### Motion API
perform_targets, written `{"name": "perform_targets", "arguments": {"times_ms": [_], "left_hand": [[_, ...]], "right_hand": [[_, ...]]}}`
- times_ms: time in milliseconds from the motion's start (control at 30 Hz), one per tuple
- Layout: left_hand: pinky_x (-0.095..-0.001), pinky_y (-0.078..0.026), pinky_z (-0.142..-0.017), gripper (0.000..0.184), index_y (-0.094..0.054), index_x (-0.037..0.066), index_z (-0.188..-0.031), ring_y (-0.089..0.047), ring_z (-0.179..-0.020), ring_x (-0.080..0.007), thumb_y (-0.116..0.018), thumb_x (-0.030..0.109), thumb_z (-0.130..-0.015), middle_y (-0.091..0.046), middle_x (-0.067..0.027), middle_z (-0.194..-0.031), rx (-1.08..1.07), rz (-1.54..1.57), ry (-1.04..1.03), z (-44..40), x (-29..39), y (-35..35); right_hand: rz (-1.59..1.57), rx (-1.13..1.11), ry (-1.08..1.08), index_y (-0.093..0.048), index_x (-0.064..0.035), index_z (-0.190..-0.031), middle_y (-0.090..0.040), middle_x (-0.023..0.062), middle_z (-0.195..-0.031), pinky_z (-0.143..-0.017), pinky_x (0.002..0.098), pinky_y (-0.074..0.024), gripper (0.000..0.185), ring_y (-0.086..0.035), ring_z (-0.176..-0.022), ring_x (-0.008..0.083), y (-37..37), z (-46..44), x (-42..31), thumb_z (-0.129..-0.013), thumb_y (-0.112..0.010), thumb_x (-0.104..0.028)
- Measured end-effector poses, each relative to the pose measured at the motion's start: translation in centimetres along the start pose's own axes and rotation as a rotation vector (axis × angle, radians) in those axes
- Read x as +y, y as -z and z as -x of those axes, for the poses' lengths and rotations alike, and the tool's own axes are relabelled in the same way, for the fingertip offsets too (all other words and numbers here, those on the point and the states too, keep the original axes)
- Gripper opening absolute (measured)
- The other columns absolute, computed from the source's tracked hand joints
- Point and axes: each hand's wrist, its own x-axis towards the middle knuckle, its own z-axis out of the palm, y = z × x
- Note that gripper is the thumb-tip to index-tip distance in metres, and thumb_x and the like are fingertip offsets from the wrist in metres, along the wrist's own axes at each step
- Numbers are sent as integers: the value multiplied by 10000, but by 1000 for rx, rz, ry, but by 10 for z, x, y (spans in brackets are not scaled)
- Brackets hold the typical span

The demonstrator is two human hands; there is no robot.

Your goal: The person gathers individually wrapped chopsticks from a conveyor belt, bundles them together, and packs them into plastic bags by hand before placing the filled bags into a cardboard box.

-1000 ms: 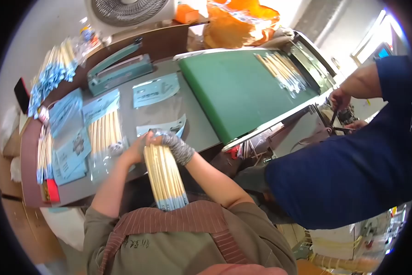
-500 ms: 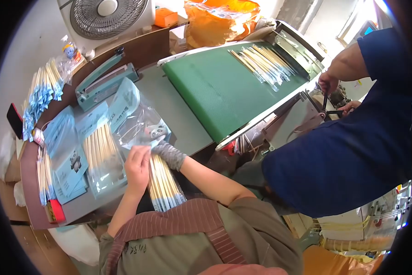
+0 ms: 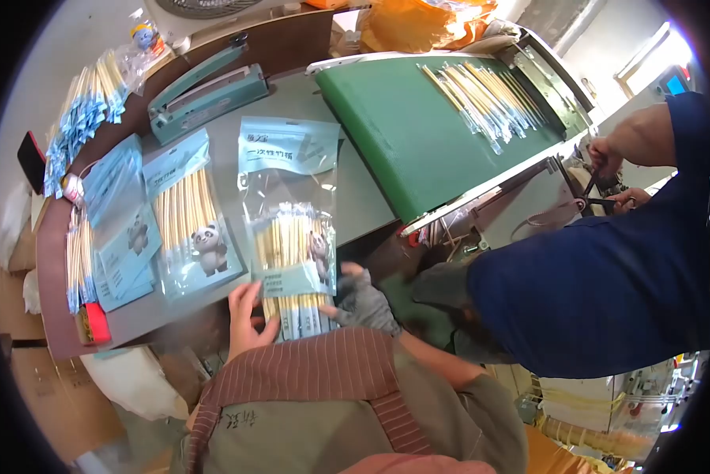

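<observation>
A clear bag with a light-blue printed header [image 3: 288,154] lies at the table's front edge, its mouth towards me. A bundle of wrapped chopsticks [image 3: 288,237] sits partly inside it, with the blue-tipped ends sticking out of the mouth. My bare left hand [image 3: 252,320] grips the bundle and bag at the left side, fingers curled. On the right side my right hand [image 3: 364,306], in a grey glove with bare fingertips, holds the bundle with its thumb on the chopsticks. A filled chopstick bag [image 3: 191,213] with a panda print lies to the left.
Flat blue bags [image 3: 122,229] and loose chopsticks [image 3: 78,261] lie at the left. A teal bag sealer [image 3: 209,99] stands behind. Wrapped chopsticks [image 3: 485,103] rest on a green conveyor belt [image 3: 402,142]. A co-worker in dark blue [image 3: 592,276] handles a black tool at the right.
The bag, earlier bunched above the bundle, now lies stretched out with the chopsticks partly inside. My hands have moved towards me and apart, to either side of the bundle. The view has shifted.
</observation>
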Motion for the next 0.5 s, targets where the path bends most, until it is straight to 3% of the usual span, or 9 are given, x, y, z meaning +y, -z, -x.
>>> {"name": "perform_targets", "arguments": {"times_ms": [33,100,167,233,300,333,400,433,500], "left_hand": [[-285,-490,-753,592,-469,61,-1321,-564,-1022,-224,-641,-60,-767,-410,-103,-1303,8,145,165,-3,0,-6],[-261,-482,-726,357,-581,-5,-1140,-592,-913,-223,-564,-103,-796,-525,-129,-1134,180,107,-15,-36,-7,-12],[-264,-484,-731,214,-594,-40,-1016,-605,-897,-198,-550,-104,-816,-598,-120,-928,314,4,-200,-80,-1,10],[-257,-511,-721,201,-621,-22,-1019,-611,-873,-134,-562,-87,-839,-618,-80,-968,143,460,217,-105,55,56],[-254,-527,-715,213,-636,3,-1032,-632,-835,-130,-595,-60,-833,-642,-64,-942,251,288,-239,-123,80,91],[-260,-530,-724,200,-646,6,-1020,-639,-817,-134,-631,-23,-823,-660,-66,-932,273,225,-236,-127,99,108],[-232,-518,-712,215,-622,-17,-1061,-629,-837,-112,-643,39,-854,-646,-51,-914,288,-25,-366,-163,106,140],[-230,-516,-647,205,-622,-17,-1032,-637,-746,-107,-653,97,-864,-656,-69,-860,157,485,-64,-177,110,142],[-242,-513,-598,146,-621,3,-954,-632,-662,-130,-658,107,-858,-645,-77,-791,148,685,20,-206,95,138]], "right_hand": [[173,38,110,-380,-18,-1367,-654,125,-806,-662,339,-529,669,-675,-785,250,5,-13,-17,-834,-709,-254],[568,-29,190,-327,-83,-1410,-654,142,-802,-665,372,-530,699,-666,-763,297,10,-43,-78,-818,-685,-185],[680,97,360,-503,-126,-1308,-679,125,-918,-700,372,-540,573,-671,-775,273,14,-88,-80,-766,-661,-30],[562,124,481,-547,-135,-1276,-682,120,-934,-707,366,-540,545,-669,-767,281,41,-116,-137,-762,-611,32],[447,149,701,-618,-125,-1198,-665,127,-1033,-819,306,-503,506,-637,-883,216,58,-126,-193,-737,-578,78],[599,119,584,-610,-93,-1210,-650,109,-1058,-853,288,-478,484,-606,-918,176,67,-122,-230,-750,-606,57],[726,28,533,-653,-87,-1132,-676,117,-788,-650,344,-520,367,-621,-628,256,82,-153,-249,-769,-671,-38],[822,-49,479,-664,-76,-1108,-665,110,-728,-611,329,-519,323,-600,-558,225,80,-168,-257,-786,-663,-47],[698,-88,400,-671,-60,-1083,-646,91,-692,-573,309,-508,271,-574,-524,183,69,-185,-275,-813,-649,-60]]}}
